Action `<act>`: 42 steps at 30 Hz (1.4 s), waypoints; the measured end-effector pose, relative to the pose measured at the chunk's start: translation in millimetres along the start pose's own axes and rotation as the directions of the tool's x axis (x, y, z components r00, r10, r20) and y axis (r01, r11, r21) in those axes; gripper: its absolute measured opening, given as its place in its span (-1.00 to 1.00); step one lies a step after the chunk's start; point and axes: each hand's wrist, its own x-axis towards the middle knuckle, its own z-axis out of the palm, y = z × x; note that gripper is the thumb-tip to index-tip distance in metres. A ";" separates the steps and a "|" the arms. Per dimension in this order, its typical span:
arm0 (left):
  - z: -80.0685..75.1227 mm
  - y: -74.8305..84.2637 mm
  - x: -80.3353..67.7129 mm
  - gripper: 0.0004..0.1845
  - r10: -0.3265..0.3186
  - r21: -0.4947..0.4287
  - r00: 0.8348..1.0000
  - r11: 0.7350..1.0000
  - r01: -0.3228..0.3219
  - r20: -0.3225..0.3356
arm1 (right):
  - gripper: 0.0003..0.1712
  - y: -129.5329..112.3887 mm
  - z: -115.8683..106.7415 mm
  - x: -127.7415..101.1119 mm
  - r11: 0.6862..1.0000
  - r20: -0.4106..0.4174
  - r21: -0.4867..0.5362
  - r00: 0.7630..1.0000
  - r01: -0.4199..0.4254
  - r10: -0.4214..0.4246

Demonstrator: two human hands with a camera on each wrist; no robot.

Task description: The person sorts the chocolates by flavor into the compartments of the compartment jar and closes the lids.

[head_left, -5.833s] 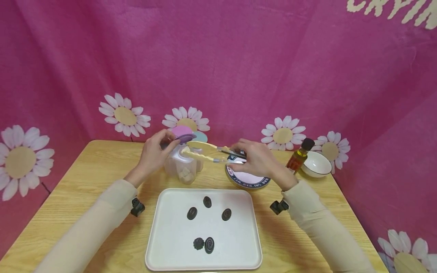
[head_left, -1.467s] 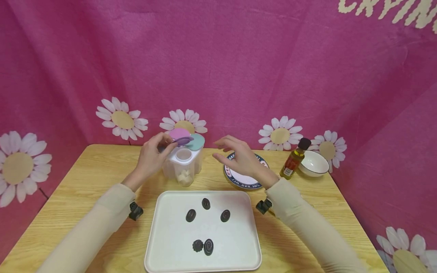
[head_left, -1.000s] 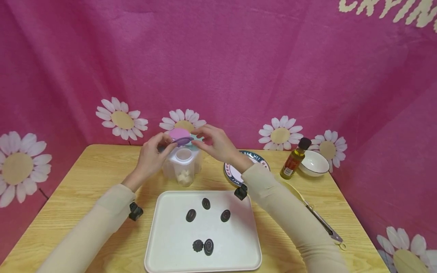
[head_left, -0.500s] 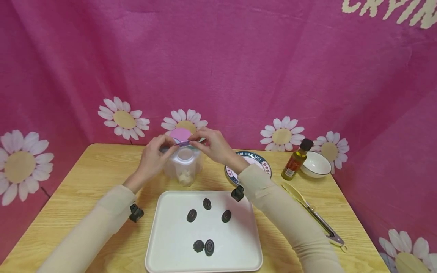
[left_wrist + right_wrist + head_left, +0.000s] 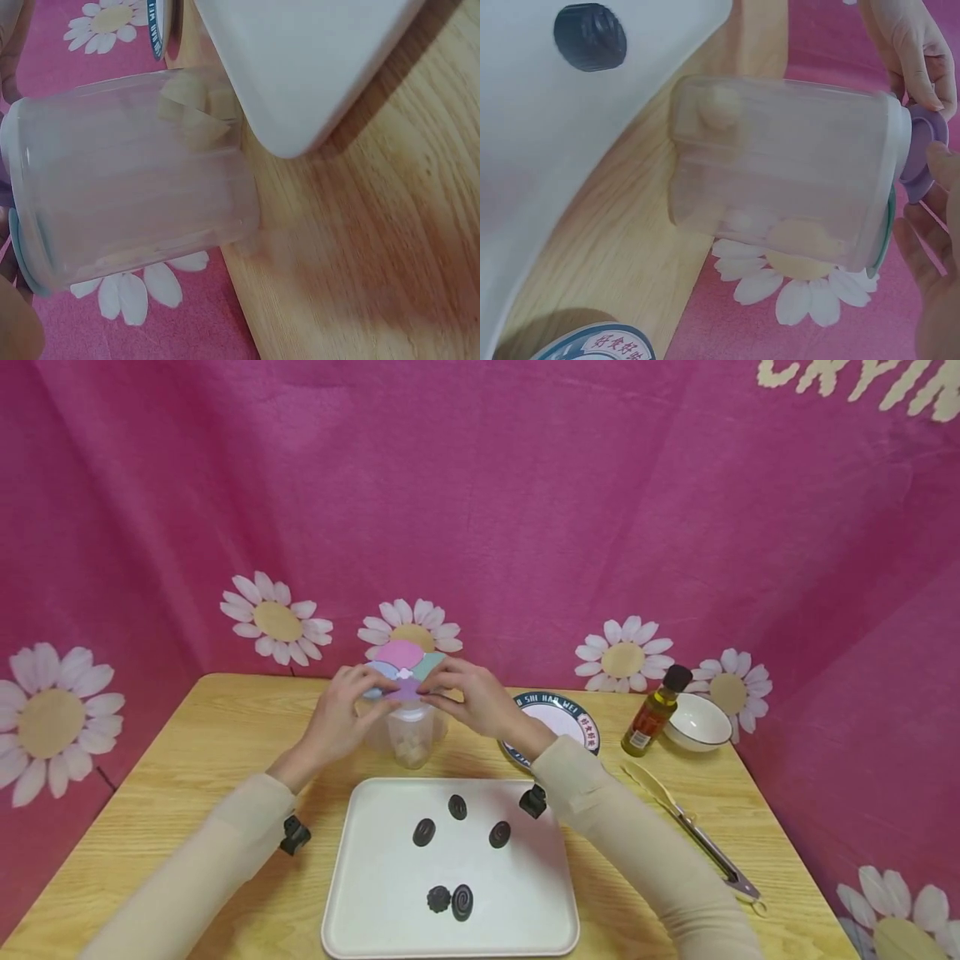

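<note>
Two hands close the lid on the jar.

Head view: the left hand point(image 5: 341, 714) and the right hand point(image 5: 468, 700) press the purple lid point(image 5: 405, 688) onto the jar point(image 5: 408, 739), standing on the bench point(image 5: 187, 752) behind the tray point(image 5: 375, 902). Left wrist view: pale lumps lie inside the jar point(image 5: 135, 180). Right wrist view: fingers point(image 5: 919, 64) pinch the lid point(image 5: 922, 154). I think it is almost closed and needs a firm push down.

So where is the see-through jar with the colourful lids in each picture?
Head view: the jar stands mid-table, behind the white tray, between both hands.
Left wrist view: the jar fills the left half, lying sideways in the picture.
Right wrist view: the jar is in the centre.
Shared landmark: the white tray's edge beside the jar.
</note>
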 end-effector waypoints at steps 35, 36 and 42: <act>-2.6 -0.1 -8.1 -0.69 0.050 0.049 0.997 0.997 -0.052 0.052 | -0.81 6.9 11.7 -11.9 0.990 -0.015 -0.108 0.995 0.094 -0.096; -2.9 1.0 -7.8 -0.68 0.042 0.056 0.997 0.997 -0.045 0.061 | -0.81 8.0 10.5 -11.1 0.994 -0.013 -0.088 0.997 0.071 -0.072; -0.7 8.9 -5.2 -0.62 0.018 0.097 0.998 0.995 -0.023 0.055 | -0.76 25.4 7.0 -7.5 0.992 -0.054 -0.021 0.991 -0.123 0.122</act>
